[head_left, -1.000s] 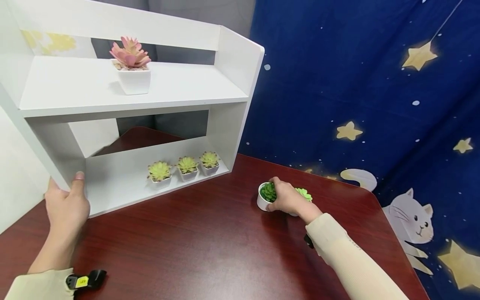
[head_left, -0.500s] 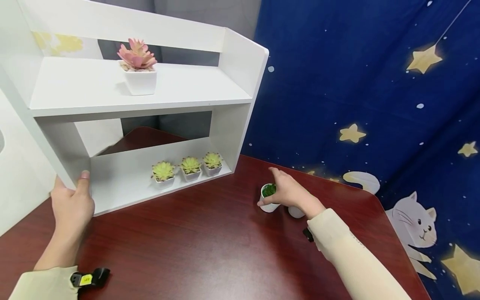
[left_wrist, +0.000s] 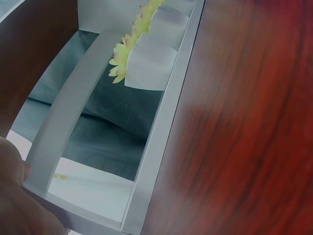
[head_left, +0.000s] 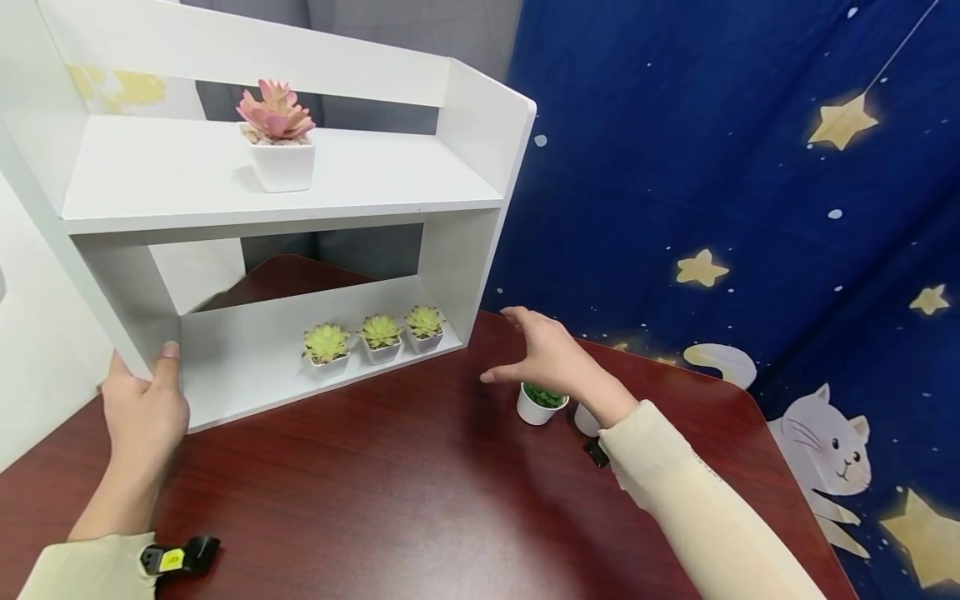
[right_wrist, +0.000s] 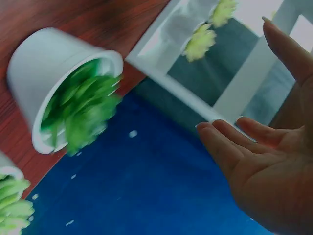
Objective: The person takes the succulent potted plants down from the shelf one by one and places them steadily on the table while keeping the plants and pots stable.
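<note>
My left hand [head_left: 146, 412] grips the lower left side panel of a white two-tier shelf [head_left: 285, 215], thumb inside and fingers round the outer face. My right hand [head_left: 553, 357] is held above the table with thumb and fingers spread and nothing between them. Below and behind it stands a dark green succulent in a round white pot [head_left: 536, 408]. A second white pot [head_left: 586, 420] is partly hidden by the right wrist; its light green plant [right_wrist: 13, 203] shows in the right wrist view. Three small yellow-green succulents [head_left: 381, 335] line the right part of the lower tier.
A pink succulent [head_left: 277, 137] in a square white pot stands on the upper tier. Under everything lies a dark red wooden table [head_left: 420, 492]. A blue star-patterned curtain [head_left: 615, 192] hangs behind the table's far edge.
My right hand has let go of the dark green succulent's pot and moved up and left, toward the shelf. My left hand keeps its hold on the shelf.
</note>
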Action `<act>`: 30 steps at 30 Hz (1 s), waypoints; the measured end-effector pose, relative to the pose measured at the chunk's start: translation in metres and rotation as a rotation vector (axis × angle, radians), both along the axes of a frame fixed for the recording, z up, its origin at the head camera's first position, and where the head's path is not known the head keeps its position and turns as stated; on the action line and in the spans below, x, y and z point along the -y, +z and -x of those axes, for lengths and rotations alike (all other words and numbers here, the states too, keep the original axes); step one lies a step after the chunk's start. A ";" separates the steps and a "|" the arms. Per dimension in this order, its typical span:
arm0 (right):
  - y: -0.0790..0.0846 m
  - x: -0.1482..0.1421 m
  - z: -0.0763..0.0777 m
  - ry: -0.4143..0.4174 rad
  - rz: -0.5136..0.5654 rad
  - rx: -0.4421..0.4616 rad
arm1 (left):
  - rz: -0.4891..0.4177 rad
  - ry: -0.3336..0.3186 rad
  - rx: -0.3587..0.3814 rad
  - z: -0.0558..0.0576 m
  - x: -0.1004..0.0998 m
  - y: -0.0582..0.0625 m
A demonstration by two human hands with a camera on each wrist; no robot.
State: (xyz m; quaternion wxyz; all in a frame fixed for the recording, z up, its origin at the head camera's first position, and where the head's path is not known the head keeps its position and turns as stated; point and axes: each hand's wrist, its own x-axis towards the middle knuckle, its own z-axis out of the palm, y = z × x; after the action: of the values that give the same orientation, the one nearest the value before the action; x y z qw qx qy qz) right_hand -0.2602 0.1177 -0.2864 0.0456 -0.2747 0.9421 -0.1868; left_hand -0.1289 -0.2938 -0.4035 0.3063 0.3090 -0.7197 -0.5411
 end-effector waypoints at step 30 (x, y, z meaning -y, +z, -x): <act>0.107 0.129 -0.033 0.186 0.515 -0.060 | 0.013 -0.017 0.005 -0.002 0.001 0.000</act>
State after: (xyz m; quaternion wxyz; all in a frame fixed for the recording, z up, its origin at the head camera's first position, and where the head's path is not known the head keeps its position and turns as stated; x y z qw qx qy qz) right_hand -0.2276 -0.0116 -0.1796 -0.0366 -0.3680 0.8352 -0.4070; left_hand -0.1272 -0.2946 -0.4037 0.3018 0.3022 -0.7267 -0.5381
